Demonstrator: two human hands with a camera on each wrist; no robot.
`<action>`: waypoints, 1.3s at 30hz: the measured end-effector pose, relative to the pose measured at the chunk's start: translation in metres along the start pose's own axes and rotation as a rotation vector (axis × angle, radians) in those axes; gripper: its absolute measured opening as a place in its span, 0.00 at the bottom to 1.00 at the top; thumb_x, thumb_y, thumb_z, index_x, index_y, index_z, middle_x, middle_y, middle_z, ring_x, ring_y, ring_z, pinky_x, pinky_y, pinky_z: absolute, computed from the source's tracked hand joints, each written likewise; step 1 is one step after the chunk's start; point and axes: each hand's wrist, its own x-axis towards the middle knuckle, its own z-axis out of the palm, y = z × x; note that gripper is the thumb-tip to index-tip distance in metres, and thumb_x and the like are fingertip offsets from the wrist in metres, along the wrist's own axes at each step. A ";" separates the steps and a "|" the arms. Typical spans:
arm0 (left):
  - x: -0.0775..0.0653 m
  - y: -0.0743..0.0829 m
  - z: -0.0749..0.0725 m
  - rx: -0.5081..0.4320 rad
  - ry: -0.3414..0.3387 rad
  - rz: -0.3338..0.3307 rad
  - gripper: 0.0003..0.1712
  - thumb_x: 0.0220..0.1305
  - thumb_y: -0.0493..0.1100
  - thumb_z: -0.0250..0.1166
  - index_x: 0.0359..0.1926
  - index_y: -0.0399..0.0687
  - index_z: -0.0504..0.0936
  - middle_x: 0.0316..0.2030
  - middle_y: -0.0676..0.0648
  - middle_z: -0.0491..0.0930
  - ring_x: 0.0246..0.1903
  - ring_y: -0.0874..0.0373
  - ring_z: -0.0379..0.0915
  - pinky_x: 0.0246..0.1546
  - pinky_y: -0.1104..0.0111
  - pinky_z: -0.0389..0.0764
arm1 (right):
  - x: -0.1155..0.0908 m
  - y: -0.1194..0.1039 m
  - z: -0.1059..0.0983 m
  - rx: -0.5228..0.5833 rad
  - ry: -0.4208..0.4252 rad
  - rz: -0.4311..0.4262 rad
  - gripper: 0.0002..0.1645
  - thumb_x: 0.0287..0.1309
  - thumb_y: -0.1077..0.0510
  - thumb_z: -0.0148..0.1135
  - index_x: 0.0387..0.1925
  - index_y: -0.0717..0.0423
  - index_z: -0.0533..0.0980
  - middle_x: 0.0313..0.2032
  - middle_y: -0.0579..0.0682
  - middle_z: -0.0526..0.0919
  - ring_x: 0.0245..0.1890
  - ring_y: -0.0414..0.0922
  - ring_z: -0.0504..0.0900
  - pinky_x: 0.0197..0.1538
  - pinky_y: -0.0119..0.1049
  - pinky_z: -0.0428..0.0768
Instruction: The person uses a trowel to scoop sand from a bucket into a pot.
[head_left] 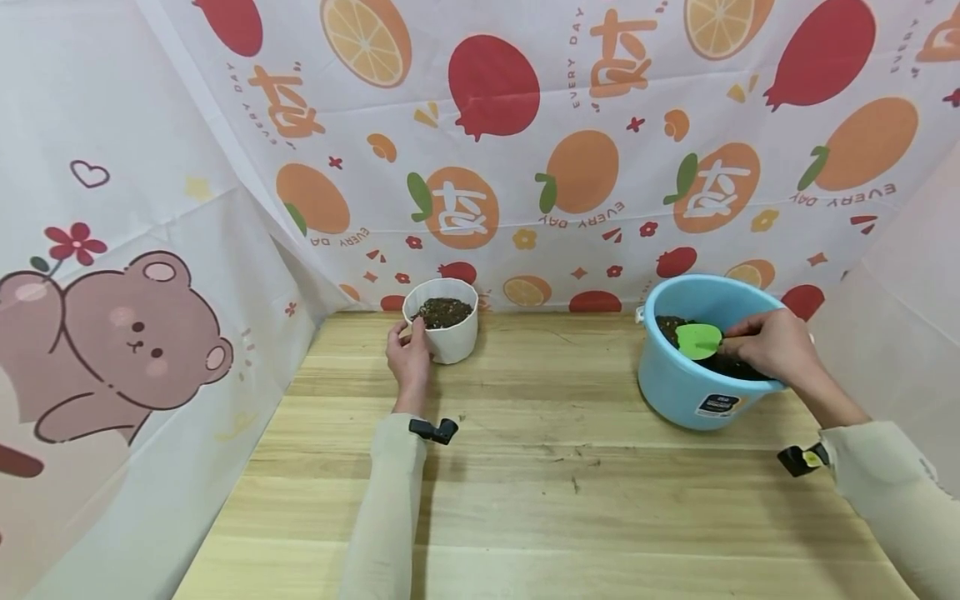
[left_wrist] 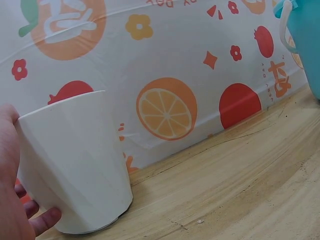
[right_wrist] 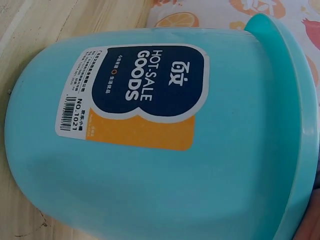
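A white flowerpot point(head_left: 453, 340) with dark soil inside stands towards the back left. My left hand point(head_left: 410, 360) holds its near left side, thumb at the rim; in the left wrist view, fingers point(left_wrist: 46, 221) curl against the pot's lower wall. At the right is a light blue bucket point(head_left: 678, 387), soil in it. Inside its mouth, my right hand point(head_left: 776, 343) grips the handle of a small trowel with a green blade point(head_left: 699, 341). The blade lies over the soil. The bucket's wall fills most of the right wrist view and hides the trowel there.
The wooden table point(head_left: 517, 500) has a few dark crumbs point(head_left: 576, 483) in its middle. A fruit-printed cloth point(head_left: 510, 208) hangs close behind the pot and bucket. On the left hangs a cloth with a printed bear point(head_left: 142, 333). The bucket carries a label point(right_wrist: 145, 95).
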 end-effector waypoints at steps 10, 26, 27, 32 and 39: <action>-0.002 0.002 -0.001 -0.008 0.006 -0.002 0.28 0.68 0.60 0.62 0.61 0.50 0.77 0.36 0.52 0.72 0.30 0.66 0.70 0.36 0.62 0.86 | -0.001 -0.003 -0.004 0.004 -0.028 0.019 0.18 0.50 0.53 0.78 0.39 0.63 0.88 0.31 0.56 0.91 0.37 0.46 0.83 0.31 0.33 0.77; -0.001 0.000 -0.001 -0.011 0.016 0.012 0.27 0.68 0.59 0.63 0.61 0.49 0.77 0.36 0.51 0.72 0.27 0.68 0.70 0.25 0.75 0.79 | -0.001 -0.012 -0.001 0.028 -0.021 0.046 0.19 0.50 0.52 0.78 0.38 0.63 0.88 0.30 0.55 0.91 0.34 0.38 0.81 0.31 0.31 0.77; 0.000 0.000 -0.002 -0.008 0.017 0.012 0.27 0.68 0.59 0.62 0.61 0.49 0.77 0.36 0.51 0.72 0.28 0.67 0.70 0.26 0.74 0.80 | -0.001 -0.013 -0.001 0.034 -0.024 0.049 0.19 0.51 0.53 0.78 0.38 0.64 0.88 0.29 0.55 0.91 0.32 0.37 0.81 0.31 0.31 0.77; 0.001 0.000 -0.002 -0.001 0.012 0.005 0.28 0.68 0.60 0.62 0.62 0.50 0.77 0.37 0.51 0.73 0.29 0.66 0.71 0.33 0.66 0.84 | 0.000 -0.014 0.000 0.066 -0.052 0.087 0.20 0.53 0.53 0.76 0.40 0.67 0.87 0.28 0.55 0.91 0.27 0.36 0.84 0.30 0.30 0.78; 0.000 0.001 -0.002 -0.008 0.006 0.000 0.28 0.68 0.59 0.63 0.62 0.50 0.77 0.37 0.50 0.73 0.29 0.65 0.71 0.36 0.60 0.86 | -0.001 -0.013 0.000 0.141 -0.086 0.158 0.23 0.58 0.53 0.74 0.45 0.70 0.85 0.29 0.55 0.91 0.27 0.42 0.90 0.30 0.30 0.82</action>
